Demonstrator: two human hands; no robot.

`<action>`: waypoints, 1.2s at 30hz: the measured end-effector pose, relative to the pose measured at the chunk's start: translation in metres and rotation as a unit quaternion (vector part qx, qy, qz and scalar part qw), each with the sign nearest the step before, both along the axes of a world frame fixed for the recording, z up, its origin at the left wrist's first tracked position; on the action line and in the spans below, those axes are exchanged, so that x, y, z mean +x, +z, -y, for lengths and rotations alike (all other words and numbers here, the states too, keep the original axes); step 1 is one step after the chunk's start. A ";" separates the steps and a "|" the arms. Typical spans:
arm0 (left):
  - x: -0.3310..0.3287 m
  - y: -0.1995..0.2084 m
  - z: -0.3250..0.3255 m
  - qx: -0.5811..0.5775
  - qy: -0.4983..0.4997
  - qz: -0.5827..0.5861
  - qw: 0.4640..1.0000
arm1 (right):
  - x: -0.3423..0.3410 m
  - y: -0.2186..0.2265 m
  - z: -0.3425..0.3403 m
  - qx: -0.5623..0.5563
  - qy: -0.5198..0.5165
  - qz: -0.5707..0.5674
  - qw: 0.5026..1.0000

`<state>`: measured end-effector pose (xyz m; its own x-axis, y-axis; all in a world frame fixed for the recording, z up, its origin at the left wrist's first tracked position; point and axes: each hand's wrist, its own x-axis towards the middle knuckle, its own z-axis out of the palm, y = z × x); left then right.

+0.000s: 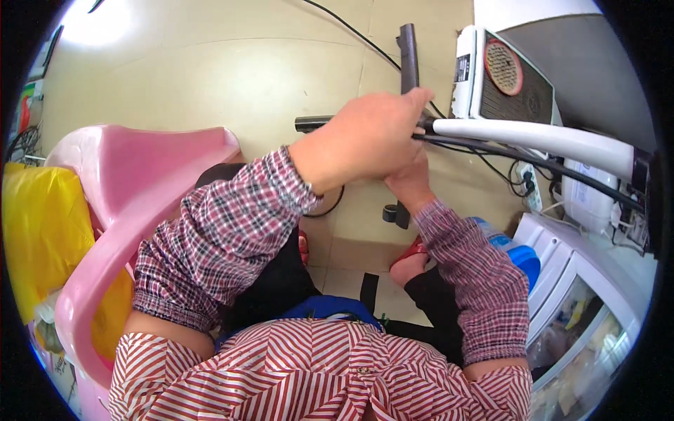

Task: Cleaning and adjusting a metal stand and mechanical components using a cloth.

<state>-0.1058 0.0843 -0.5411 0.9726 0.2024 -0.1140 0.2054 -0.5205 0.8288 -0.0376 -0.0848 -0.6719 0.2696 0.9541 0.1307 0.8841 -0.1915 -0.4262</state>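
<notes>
My left hand (368, 137) is closed around the joint of a stand with a curved white tube (533, 133) and dark legs (408, 59). Its back faces up and hides most of what the fingers grip. Just under it, my right hand (409, 179) is partly covered, its fingers hidden at the same joint. Another dark leg (312, 124) sticks out to the left, and one more (401, 216) points toward me. A black tube (547, 167) runs along beneath the white one to the right. Checked sleeves cover both forearms.
A pink plastic chair (168, 158) with a yellow bag (42, 231) stands left. At right are a white-framed box with a dark top (516, 91) carrying a round red-rimmed piece (503, 67), a power strip (530, 188), a blue object (523, 263) and a white drawer cabinet (562, 281).
</notes>
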 end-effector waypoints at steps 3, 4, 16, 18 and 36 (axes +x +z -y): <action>0.013 -0.010 0.002 0.010 -0.006 -0.012 1.000 | -0.002 0.035 0.035 -0.068 -0.090 -0.075 0.991; 0.019 -0.013 0.007 0.005 -0.011 0.035 0.999 | 0.005 0.035 0.049 -0.074 -0.092 -0.066 0.991; 0.039 -0.026 0.030 0.010 -0.050 0.067 0.996 | -0.040 -0.029 0.031 -0.057 -0.435 -0.033 0.898; 0.044 -0.019 0.026 0.046 -0.040 0.067 0.996 | -0.045 -0.024 0.040 -0.083 -0.447 -0.059 0.889; 0.046 -0.021 0.035 0.068 -0.063 0.113 0.989 | -0.032 0.025 0.150 -0.054 -0.506 -0.199 0.837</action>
